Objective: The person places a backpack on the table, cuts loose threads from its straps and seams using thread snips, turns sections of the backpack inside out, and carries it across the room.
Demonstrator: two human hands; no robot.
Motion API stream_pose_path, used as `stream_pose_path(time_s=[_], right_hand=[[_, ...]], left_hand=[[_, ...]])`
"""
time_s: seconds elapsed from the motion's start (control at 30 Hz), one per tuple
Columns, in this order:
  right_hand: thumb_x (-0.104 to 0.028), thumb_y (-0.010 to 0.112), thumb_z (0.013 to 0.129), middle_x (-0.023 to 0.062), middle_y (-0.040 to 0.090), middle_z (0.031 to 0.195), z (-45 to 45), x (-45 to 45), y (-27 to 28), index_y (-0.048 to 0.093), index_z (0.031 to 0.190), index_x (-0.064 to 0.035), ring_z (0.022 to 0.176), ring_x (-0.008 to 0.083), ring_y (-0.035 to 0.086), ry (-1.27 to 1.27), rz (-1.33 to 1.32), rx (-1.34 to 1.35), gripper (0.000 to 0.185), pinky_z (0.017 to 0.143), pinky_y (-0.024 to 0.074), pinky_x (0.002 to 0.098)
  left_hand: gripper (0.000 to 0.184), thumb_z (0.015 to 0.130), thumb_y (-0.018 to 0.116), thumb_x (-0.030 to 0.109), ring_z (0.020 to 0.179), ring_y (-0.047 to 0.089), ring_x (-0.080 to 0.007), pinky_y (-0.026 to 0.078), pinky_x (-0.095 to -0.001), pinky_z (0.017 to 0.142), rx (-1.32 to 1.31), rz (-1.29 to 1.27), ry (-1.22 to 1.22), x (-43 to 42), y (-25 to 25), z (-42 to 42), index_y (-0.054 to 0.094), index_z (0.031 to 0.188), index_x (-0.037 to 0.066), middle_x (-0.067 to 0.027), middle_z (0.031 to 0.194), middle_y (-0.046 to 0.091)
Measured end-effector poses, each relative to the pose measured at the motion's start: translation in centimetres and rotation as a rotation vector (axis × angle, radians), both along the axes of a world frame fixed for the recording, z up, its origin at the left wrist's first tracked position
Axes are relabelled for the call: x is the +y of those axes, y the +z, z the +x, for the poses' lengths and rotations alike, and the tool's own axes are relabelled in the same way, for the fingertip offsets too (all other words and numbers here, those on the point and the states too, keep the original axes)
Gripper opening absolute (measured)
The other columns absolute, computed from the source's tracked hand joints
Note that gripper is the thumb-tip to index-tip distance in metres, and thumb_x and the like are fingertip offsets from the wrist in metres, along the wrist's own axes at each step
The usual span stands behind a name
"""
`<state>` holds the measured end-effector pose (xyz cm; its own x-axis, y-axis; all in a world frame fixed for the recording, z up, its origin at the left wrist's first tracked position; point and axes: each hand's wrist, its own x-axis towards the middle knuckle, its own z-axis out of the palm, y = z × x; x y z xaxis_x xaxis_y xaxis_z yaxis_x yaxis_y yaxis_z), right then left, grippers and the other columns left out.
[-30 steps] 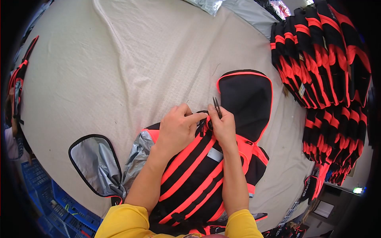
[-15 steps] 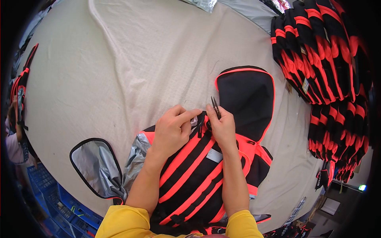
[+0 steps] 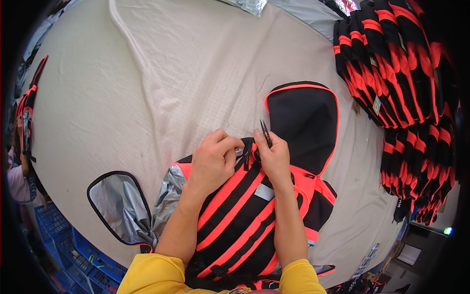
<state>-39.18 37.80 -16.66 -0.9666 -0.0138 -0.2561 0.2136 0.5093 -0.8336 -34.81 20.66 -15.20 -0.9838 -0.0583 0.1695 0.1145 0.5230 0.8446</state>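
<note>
A black and orange-red backpack (image 3: 230,208) lies in front of me on the cloth-covered table, its black flap (image 3: 303,127) folded out to the upper right. Silver lining shows on the flap (image 3: 120,206) spread at its left. My left hand (image 3: 215,159) is closed at the bag's top edge, with fingers curled and fingertips partly hidden. Just right of it, my right hand (image 3: 275,157) grips small dark thread snips (image 3: 266,134), blades pointing up and away, while resting against the same edge. A white label (image 3: 264,191) sits near my right wrist.
Stacked black and red bags (image 3: 391,63) rise at the right edge of the table (image 3: 196,63). Blue plastic crates (image 3: 73,245) stand below at the left. Another person (image 3: 19,171) is at the far left, beside a red and black piece. Silver sheeting (image 3: 303,19) lies at the back.
My left index finger has drawn back from beside my right thumb and is more curled. My right hand, the snips and the backpack have hardly moved.
</note>
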Motion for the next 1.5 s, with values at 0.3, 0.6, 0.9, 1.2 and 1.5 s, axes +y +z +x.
stream_pose_path(time_s=[0.3, 0.6, 0.9, 1.2, 1.5], right_hand=[[-0.043, 0.061, 0.099, 0.0165, 0.059, 0.061, 0.7, -0.6, 0.5, 0.061, 0.082, 0.0007, 0.055, 0.0300, 0.058, -0.020, 0.030, 0.074, 0.047, 0.058, 0.0451, 0.0410], [-0.039, 0.061, 0.100, 0.0164, 0.061, 0.064, 1.5, -1.0, 0.8, 0.062, 0.083, -0.0004, 0.062, 0.0370, 0.063, -0.037, -0.010, 0.129, 0.041, 0.059, 0.0456, 0.0426], [-0.036, 0.062, 0.101, 0.0052, 0.051, 0.059, 1.5, -1.0, 0.9, 0.061, 0.084, 0.0024, 0.058, 0.0108, 0.044, -0.054, -0.065, 0.119, 0.042, 0.055, 0.0395, 0.0329], [-0.036, 0.062, 0.101, 0.0048, 0.051, 0.060, 1.5, -1.1, 0.6, 0.060, 0.082, 0.0020, 0.058, 0.0105, 0.043, -0.057, -0.053, 0.144, 0.043, 0.054, 0.0390, 0.0324], [-0.036, 0.062, 0.102, 0.0018, 0.049, 0.060, 1.5, -1.0, 1.0, 0.060, 0.082, 0.0018, 0.058, 0.0091, 0.042, -0.056, -0.069, 0.109, 0.043, 0.053, 0.0371, 0.0316]], left_hand=[[0.011, 0.078, 0.076, 0.007, 0.087, 0.060, -0.0264, 0.051, -0.0374, 0.079, 0.272, -0.114, 0.039, 0.6, -0.4, -0.9, 0.073, 0.089, 0.008, -0.0046, 0.088, 0.063], [0.007, 0.088, 0.066, 0.008, 0.090, 0.058, -0.0298, 0.047, -0.0410, 0.079, 0.166, -0.279, -0.081, 0.8, -0.3, -1.6, 0.062, 0.093, 0.005, -0.0074, 0.091, 0.060], [0.007, 0.090, 0.062, 0.002, 0.089, 0.057, -0.0339, 0.046, -0.0434, 0.079, 0.081, 0.016, -0.012, 0.2, -1.3, -1.5, 0.056, 0.093, 0.002, -0.0133, 0.089, 0.058], [0.008, 0.084, 0.068, 0.000, 0.087, 0.060, -0.0300, 0.048, -0.0403, 0.077, 0.149, 0.010, -0.106, 0.2, -0.5, -1.5, 0.067, 0.089, 0.005, -0.0077, 0.088, 0.060], [0.007, 0.088, 0.061, 0.001, 0.091, 0.057, -0.0316, 0.045, -0.0411, 0.079, 0.085, -0.108, -0.091, 0.2, -0.9, -1.3, 0.056, 0.094, 0.003, -0.0096, 0.091, 0.059]])
